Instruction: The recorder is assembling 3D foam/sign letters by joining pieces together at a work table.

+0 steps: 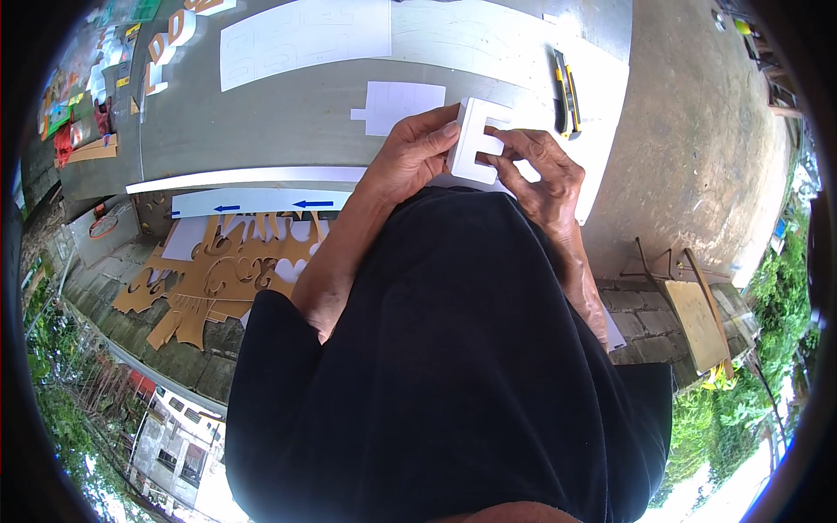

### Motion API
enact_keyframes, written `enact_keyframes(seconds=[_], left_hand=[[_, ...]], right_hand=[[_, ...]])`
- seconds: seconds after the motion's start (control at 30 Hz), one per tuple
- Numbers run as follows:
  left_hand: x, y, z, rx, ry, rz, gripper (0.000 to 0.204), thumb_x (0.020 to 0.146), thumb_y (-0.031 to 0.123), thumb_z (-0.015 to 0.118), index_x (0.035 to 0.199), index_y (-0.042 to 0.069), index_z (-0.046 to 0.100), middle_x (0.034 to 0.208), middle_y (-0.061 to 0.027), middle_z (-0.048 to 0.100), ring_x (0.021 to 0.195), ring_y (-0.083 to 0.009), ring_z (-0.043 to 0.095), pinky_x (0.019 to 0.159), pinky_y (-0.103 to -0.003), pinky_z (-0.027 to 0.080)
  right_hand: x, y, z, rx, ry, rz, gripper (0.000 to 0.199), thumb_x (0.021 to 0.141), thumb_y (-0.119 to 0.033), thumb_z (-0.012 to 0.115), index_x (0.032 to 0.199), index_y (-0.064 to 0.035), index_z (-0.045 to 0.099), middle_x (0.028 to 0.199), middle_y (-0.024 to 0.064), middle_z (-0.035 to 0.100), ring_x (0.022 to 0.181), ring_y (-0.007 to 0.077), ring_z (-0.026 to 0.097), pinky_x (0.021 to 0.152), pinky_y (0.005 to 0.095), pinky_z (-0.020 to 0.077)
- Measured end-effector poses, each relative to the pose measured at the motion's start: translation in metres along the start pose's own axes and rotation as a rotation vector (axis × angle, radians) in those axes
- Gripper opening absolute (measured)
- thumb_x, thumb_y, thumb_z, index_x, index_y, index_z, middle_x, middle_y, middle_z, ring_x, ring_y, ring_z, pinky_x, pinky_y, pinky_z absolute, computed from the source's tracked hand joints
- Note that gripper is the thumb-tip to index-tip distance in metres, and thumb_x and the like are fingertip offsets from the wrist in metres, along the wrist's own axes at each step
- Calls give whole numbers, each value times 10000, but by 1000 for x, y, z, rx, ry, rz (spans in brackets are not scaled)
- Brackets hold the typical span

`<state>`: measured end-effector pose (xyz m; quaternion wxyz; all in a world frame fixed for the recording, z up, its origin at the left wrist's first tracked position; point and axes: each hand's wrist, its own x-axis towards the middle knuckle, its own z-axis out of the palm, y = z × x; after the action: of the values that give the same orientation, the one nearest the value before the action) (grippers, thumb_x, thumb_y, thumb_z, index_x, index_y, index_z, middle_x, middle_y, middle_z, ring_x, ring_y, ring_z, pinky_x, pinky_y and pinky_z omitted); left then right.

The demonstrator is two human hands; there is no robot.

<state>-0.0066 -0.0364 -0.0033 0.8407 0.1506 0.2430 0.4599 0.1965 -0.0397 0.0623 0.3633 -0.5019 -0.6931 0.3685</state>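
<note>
A thick white letter E (468,144) is held up over the near edge of the work table, its face turned upward. My left hand (413,152) grips its spine side, thumb on the near face and fingers behind. From the other side, the fingers of my right hand (542,170) pinch at the open arms of the letter, thumb and forefinger reaching into the gaps. Just beyond my left hand lies a white cut piece with a small tab (404,108). A yellow and black box cutter (566,94) rests on a white sheet to the right.
The grey table (288,122) bears a white sheet with faint outlines (305,39) and a long white strip (253,179). Finished block letters (179,30) stand far left. Cardboard offcuts (231,270) lie near left, below the table edge. A tan board (693,322) leans at right.
</note>
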Motion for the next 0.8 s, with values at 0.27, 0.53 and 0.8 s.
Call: enact_keyframes(seconds=[0.27, 0.53, 0.8], left_hand=[[1, 0, -3, -3, -28, -7, 417, 1029, 124, 564, 1407, -43, 507, 1211, -150, 661, 1080, -186, 670, 925, -357, 594], [2, -5, -8, 58, -1, -36, 419, 1030, 146, 542, 1398, -48, 494, 1264, -197, 631, 1182, -275, 632, 1018, -453, 558], [2, -4, -7, 47, 11, -50, 424, 1018, 132, 560, 1398, -47, 494, 1266, -186, 632, 1185, -268, 629, 1032, -443, 548]], right_hand=[[0, -3, -1, -14, 3, 11, 341, 802, -28, 804, 1131, -95, 743, 947, 50, 709, 802, 124, 692, 706, 282, 631], [0, -3, -2, 38, 1, 19, 330, 807, 32, 771, 1127, -35, 729, 966, 108, 722, 793, 148, 704, 694, 316, 644], [-1, 3, 0, 12, 3, -4, 338, 805, 25, 781, 1131, -51, 733, 955, 87, 711, 799, 135, 696, 687, 298, 628]])
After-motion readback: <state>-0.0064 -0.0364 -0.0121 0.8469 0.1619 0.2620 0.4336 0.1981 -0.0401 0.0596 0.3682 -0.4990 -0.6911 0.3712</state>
